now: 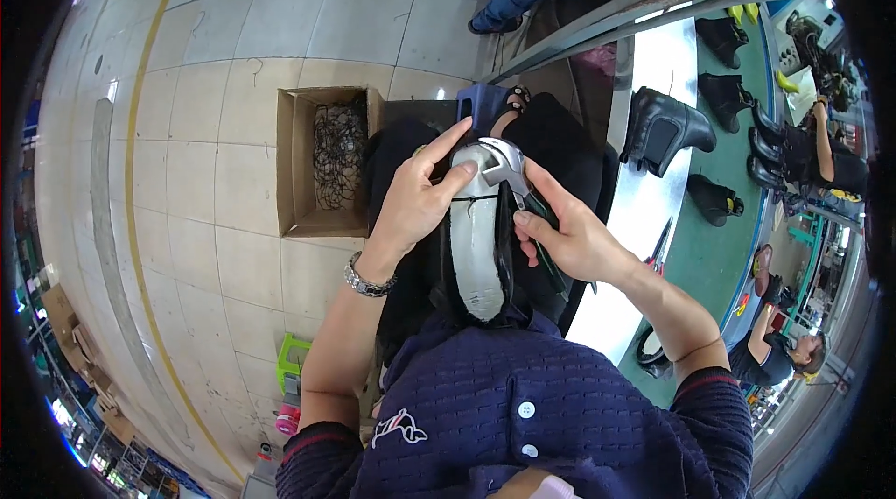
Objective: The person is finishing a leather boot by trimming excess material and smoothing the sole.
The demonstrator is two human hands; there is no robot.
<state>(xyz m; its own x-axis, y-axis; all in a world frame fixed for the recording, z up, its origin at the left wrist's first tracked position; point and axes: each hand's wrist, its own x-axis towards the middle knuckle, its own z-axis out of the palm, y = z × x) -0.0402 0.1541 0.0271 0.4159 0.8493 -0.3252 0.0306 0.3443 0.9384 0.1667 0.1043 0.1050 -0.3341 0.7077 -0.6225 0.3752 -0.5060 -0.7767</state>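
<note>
A black boot (pixel 478 261) lies sole up across my lap, its pale bottom facing me. A thin dark string (pixel 474 199) crosses the bottom near the far end. My left hand (pixel 415 200) grips that far end from the left, thumb pressed on the pale surface and index finger stretched along the edge; its other fingers are mostly hidden. In my right hand (pixel 581 236) is a pair of pincers (pixel 506 166) with a silver head and dark green handles. The pincers' head rests against the boot's far end, near my left thumb.
On the floor to the left stands a cardboard box (pixel 297 168) of tangled black strings. A metal bench (pixel 667 70) at my right bears a black boot (pixel 665 132); beyond it, more boots stand on a green surface (pixel 695 247). Other people stand ahead and at right.
</note>
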